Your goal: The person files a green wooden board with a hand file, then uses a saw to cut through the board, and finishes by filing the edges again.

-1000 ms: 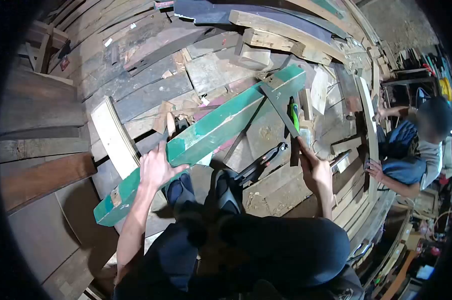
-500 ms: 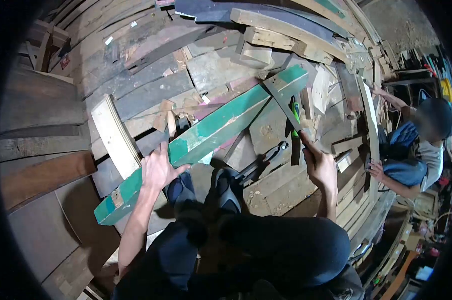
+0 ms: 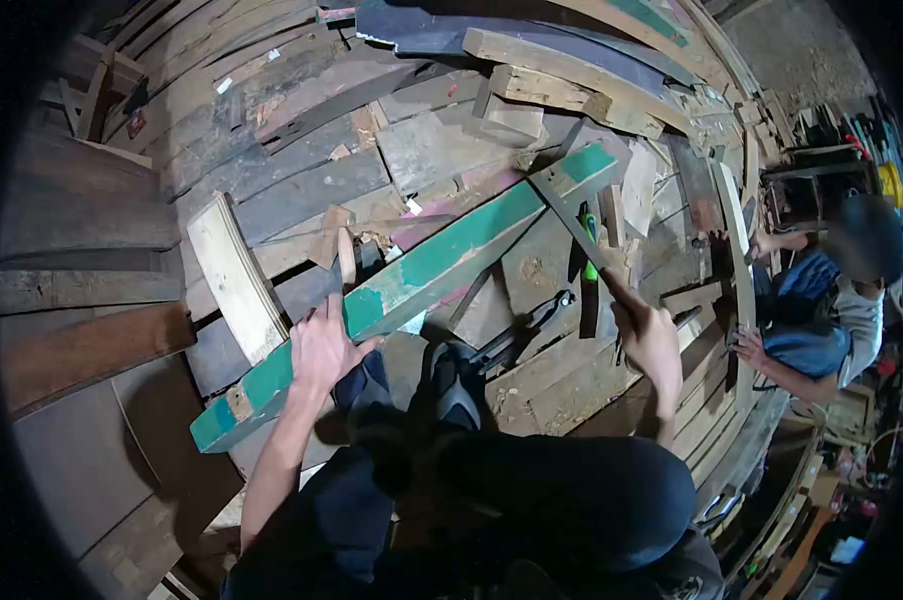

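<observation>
A long beam with worn green paint [image 3: 441, 245] lies diagonally across the view, from lower left to upper right. My left hand [image 3: 321, 350] grips its lower part from above, thumb on the near side and fingers over the far side. In my right hand [image 3: 648, 335] is the wooden handle of a long flat metal tool [image 3: 569, 220], whose far end rests on the beam's painted face near the upper right end. What kind of edge the tool has is too small to tell. Beside the blade lies a green-and-black handled tool [image 3: 588, 240].
Pliers-like tool [image 3: 546, 308] lies near my shoes [image 3: 455, 385]. A pale board [image 3: 233, 275] touches the beam's left part. Loose planks [image 3: 571, 75] are piled at the top. At the right a co-worker [image 3: 821, 290] crouches, holding an upright board [image 3: 739, 270].
My right hand and the metal tool have shifted slightly down and right. The view has moved a little. The co-worker's upper hand has come lower and closer to the body.
</observation>
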`<action>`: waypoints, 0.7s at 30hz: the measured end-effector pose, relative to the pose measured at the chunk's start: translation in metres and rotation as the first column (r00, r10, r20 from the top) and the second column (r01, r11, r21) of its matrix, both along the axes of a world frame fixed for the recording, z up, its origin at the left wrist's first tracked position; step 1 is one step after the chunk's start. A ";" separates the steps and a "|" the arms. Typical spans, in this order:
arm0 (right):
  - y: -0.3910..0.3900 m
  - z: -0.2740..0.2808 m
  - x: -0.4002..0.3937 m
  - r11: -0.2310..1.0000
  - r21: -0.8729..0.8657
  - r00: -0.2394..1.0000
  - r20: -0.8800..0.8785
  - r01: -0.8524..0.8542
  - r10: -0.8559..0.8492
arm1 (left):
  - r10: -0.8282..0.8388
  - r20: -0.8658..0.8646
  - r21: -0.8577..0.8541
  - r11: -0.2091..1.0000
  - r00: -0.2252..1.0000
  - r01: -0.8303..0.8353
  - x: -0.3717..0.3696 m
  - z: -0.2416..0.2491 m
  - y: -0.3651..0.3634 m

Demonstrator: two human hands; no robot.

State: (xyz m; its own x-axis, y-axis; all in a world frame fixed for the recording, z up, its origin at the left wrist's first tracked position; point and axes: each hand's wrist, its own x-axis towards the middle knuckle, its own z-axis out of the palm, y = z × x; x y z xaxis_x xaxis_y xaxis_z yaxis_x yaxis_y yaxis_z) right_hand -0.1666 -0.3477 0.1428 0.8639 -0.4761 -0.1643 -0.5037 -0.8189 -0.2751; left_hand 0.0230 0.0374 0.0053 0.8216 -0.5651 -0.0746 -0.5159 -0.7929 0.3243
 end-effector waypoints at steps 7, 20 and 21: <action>-0.014 -0.041 0.035 0.994 -0.009 0.986 0.124 -0.109 0.110 | 0.026 -0.049 0.032 0.999 0.998 -0.024 -0.007 0.003 -0.004; -0.003 0.019 -0.006 0.998 -0.029 0.998 -0.008 -0.060 0.060 | 0.051 0.019 0.049 0.997 0.999 -0.052 -0.026 -0.008 -0.005; -0.007 0.014 -0.002 0.997 -0.009 0.997 0.027 -0.075 0.075 | 0.053 0.000 0.058 0.997 0.999 -0.053 -0.023 -0.007 -0.005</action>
